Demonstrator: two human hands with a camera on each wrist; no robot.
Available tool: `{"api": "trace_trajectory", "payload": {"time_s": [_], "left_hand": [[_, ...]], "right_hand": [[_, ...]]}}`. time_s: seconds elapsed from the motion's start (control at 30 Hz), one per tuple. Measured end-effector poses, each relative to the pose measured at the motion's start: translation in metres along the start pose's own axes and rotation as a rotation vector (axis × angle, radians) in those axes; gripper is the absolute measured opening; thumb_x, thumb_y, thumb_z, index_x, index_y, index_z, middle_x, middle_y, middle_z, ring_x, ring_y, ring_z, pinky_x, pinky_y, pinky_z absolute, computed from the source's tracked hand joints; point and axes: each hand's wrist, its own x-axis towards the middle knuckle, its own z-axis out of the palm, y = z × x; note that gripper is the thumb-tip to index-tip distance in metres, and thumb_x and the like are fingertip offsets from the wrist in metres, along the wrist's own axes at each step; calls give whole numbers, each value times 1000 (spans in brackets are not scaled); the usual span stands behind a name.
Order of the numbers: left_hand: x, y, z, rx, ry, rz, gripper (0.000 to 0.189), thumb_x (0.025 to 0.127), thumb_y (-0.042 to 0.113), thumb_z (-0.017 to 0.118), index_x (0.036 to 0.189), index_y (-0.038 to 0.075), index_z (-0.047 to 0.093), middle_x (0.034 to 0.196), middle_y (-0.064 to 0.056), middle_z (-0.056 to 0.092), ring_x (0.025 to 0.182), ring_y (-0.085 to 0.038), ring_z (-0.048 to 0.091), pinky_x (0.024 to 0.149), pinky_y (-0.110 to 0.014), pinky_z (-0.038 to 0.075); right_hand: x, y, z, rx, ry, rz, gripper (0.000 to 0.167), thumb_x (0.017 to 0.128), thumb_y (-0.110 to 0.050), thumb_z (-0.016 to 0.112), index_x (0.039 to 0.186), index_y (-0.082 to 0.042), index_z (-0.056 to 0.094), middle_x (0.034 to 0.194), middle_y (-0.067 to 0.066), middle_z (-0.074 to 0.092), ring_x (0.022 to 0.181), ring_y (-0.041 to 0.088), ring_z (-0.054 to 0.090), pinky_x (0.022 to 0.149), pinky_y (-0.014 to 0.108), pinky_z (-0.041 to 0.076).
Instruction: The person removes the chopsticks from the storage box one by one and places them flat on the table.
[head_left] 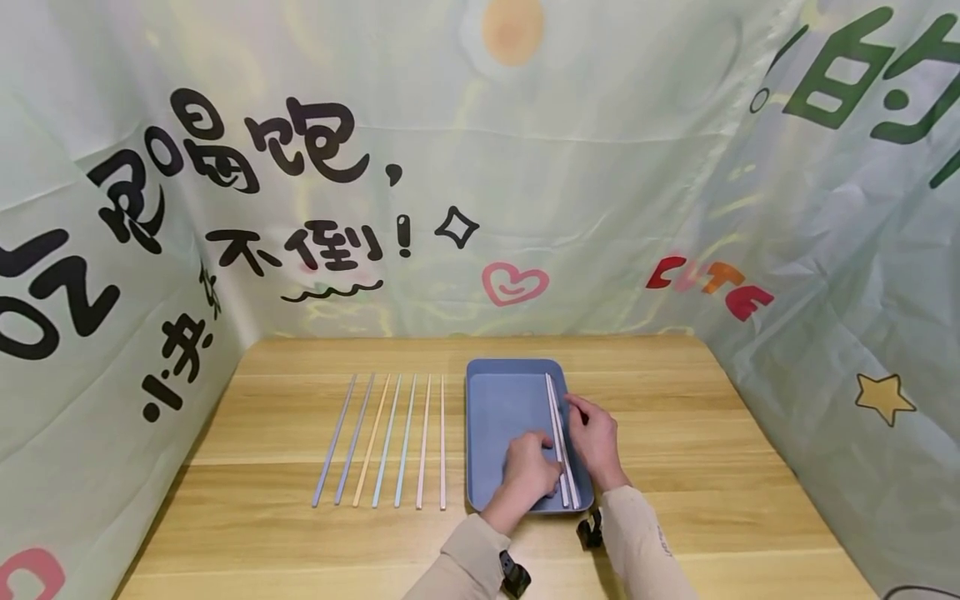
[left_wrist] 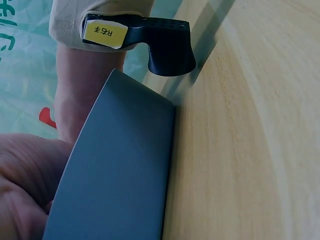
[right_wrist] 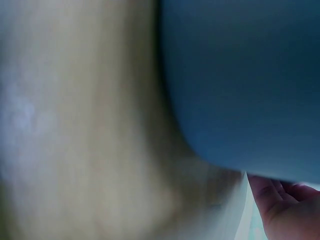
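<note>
A blue rectangular tray (head_left: 510,379) lies on the table with two pale pink chopsticks (head_left: 557,417) side by side along its right part. My left hand (head_left: 534,468) is inside the tray, its bent fingers against or very near the left side of these chopsticks; whether they pinch one is hidden. At the tray's right rim is my right hand (head_left: 597,437), fingers loosely bent, index fingertip close to the rim. In the left wrist view, the tray's outer wall (left_wrist: 115,160) covers part of my left hand (left_wrist: 25,187). The right wrist view shows my right hand (right_wrist: 292,212) beyond the tray.
Left of the tray, several chopsticks lie in a spaced row on the wooden table (head_left: 675,467): purple-blue ones (head_left: 333,442), a yellow one (head_left: 371,442), light blue ones (head_left: 397,442) and pink ones (head_left: 442,442). Printed cloth (head_left: 600,183) stands around the back and sides.
</note>
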Motion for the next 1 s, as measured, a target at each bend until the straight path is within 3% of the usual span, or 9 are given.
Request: {"api": "trace_trajectory", "payload": {"time_s": [0.17,0.23,0.33,0.43,0.53,0.87,1.0], "left_hand": [[0,0,-5,9,-1,2,22,79,3,83,99,1,74,83,-16,74,57,-17,65,59,-24,53],[0,0,-6,29,1,-9,19,77,4,83,94,3,73,81,-12,72,61,-17,62,59,-25,51],[-1,1,-9,39,-4,-40,17,78,6,83,79,7,66,69,-3,60,56,-15,53,51,-27,44],[-3,3,-10,66,-9,-54,38,79,9,84,62,14,51,56,5,40,49,-13,38,45,-27,32],[-4,4,-10,90,-17,-59,52,81,9,83,54,19,40,48,6,30,41,-13,33,41,-27,26],[-5,-3,-16,23,-24,-79,42,78,14,88,56,17,52,49,5,47,43,-14,46,42,-27,36],[-6,-3,-25,23,-8,-56,34,77,17,89,59,17,60,53,6,54,45,-11,49,44,-25,39]], "right_hand": [[2,0,1,-7,6,-4,31,104,-7,54,127,-2,75,125,21,75,96,30,69,79,33,53],[3,0,1,-7,9,-4,31,104,-7,54,127,-2,75,124,21,75,96,30,69,80,34,54],[2,0,1,-5,5,4,31,104,-8,55,127,-2,75,125,20,75,98,29,69,80,34,54],[1,1,1,-1,-11,20,32,105,-11,53,129,-2,74,128,20,74,99,30,69,79,32,53],[1,0,0,4,-23,28,33,106,-12,53,130,-3,73,131,20,73,100,30,69,80,33,53],[-1,1,0,9,-25,21,33,106,-11,53,132,-3,72,133,21,72,103,31,69,85,39,55],[1,1,0,-1,-22,23,33,106,-11,53,132,-3,72,132,21,72,98,30,68,79,33,53]]}}
